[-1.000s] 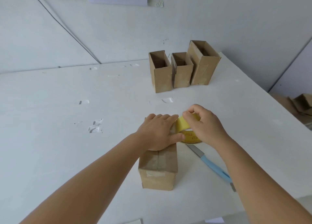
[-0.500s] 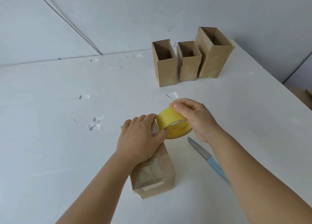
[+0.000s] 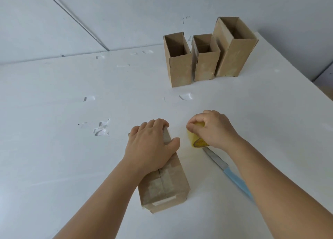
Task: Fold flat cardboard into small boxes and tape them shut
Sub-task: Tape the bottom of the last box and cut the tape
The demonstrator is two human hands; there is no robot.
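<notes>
left hand (image 3: 151, 145): flat on top of the box (image 3: 165, 183), palm down, fingers curling over the far end and thumb hooked on the right edge, so it's basically grabbing and pinning it down

right hand (image 3: 214, 129): wrapped around the tape (image 3: 195, 141), fingertips pinching the top of the roll, roll sitting on edge just right of the box, not touching it as far as I can see

box: lying on its side on the surface (image 3: 54, 148), long way pointing away from the person, clear-ish tape strip running down the middle seam and a bit more across the near end

tape: yellow roll, printed label on the side facing the camera, can't read it

knife (image 3: 228, 172): flat on the surface right of the box, blade tip just under the roll, light blue handle running back under the right forearm

open boxes (image 3: 207, 56): three of them standing upright in a row at the far right, tops open, sides touching or nearly, the rightmost one taller

scraps (image 3: 101, 129): little crumpled bits of clear tape stuck around the surface, a cluster left of the left hand, one piece near the open boxes

wall (image 3: 126, 13): plain white behind, thin dark cable running diagonally across it
</notes>
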